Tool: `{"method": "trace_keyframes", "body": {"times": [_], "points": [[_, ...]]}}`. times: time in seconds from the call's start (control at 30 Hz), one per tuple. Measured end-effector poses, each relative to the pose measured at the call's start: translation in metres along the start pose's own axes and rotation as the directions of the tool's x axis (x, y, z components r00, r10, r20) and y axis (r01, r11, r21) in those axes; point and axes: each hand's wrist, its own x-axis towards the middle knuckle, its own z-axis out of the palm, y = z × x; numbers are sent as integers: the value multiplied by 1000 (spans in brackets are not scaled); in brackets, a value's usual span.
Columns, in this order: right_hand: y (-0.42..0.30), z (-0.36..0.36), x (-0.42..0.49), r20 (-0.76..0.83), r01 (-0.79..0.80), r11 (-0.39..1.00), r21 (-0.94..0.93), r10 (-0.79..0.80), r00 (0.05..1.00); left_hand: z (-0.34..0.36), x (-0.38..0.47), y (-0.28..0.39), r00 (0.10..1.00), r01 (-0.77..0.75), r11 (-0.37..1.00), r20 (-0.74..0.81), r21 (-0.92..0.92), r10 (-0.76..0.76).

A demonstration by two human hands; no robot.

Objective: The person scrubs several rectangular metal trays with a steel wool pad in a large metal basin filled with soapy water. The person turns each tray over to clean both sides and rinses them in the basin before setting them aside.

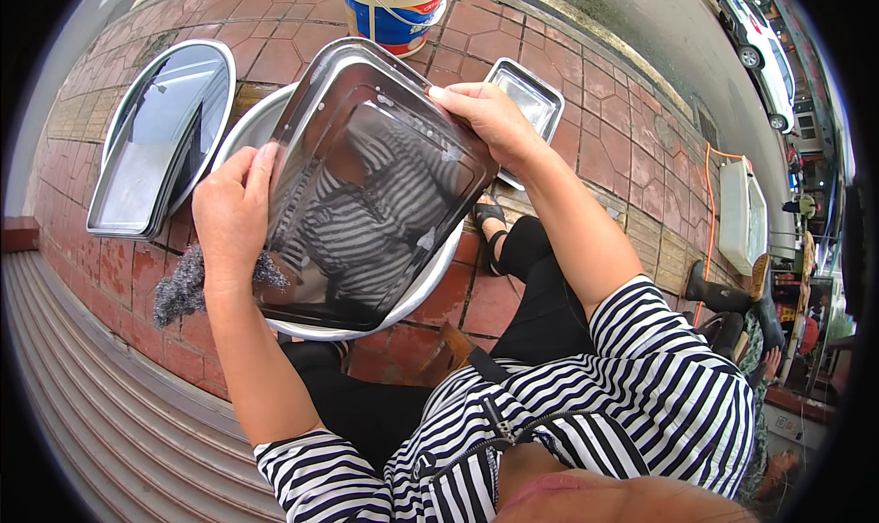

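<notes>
A shiny rectangular metal tray (384,200) is held tilted between both hands, its surface mirroring a striped shirt. Spots of white suds cling to it. My left hand (237,214) grips its left edge, thumb on top. On the far right edge, my right hand (491,121) has hold of the rim. A grey wire-mesh scouring pad (180,286) shows beside and behind my left wrist; I cannot tell whether the fingers pinch it too. Beneath the tray stands a large white basin (439,276), its inside mostly hidden.
Left of the basin, stacked metal trays (130,200) lean in a round basin (223,76) of water. A plastic bucket (395,14) stands beyond. Another metal tray (525,93) rests on the red paving (590,131). A ribbed shutter (103,399) borders the left; a seated person's boots (714,289) are at right.
</notes>
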Motion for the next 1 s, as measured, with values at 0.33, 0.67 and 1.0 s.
{"method": "trace_keyframes", "body": {"times": [0.33,0.67,1.0], "points": [[-3,1,-4,-14,41,993,-109,-43,999,8,-3,-10,996,45,995,-72,-85,-51],[5,14,-3,-28,93,928,-361,-111,993,10,10,-26,840,71,707,-340,-704,-422],[22,5,0,-80,100,834,-543,-170,982,175,-47,-131,790,507,790,-182,-346,-586]]}}
